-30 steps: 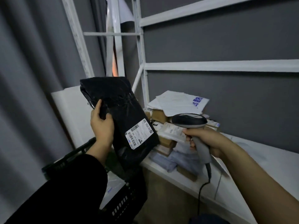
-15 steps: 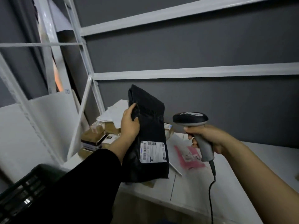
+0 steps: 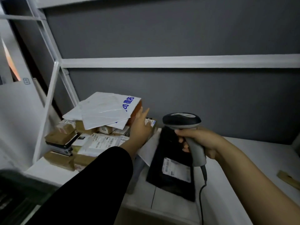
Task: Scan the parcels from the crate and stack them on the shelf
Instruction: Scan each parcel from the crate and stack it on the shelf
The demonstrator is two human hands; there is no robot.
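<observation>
Now black parcel (image 3: 170, 184) released onto shelf (image 3: 246, 161); left hand (image 3: 140, 125) slack, right hand (image 3: 202, 141) grips scanner (image 3: 181, 119).

Long black left sleeve (image 3: 90, 184)

Counted on one shelf (image 3: 243, 151): one black parcel (image 3: 172, 166), one scanner (image 3: 181, 120), two white mailers (image 3: 107, 109) and a pile of brown boxes (image 3: 60, 137) too jumbled to be numbered. Two hands are shown, the left hand (image 3: 140, 125) and the right hand (image 3: 199, 142); one crate (image 3: 14, 192) is glimpsed, blurred.
</observation>
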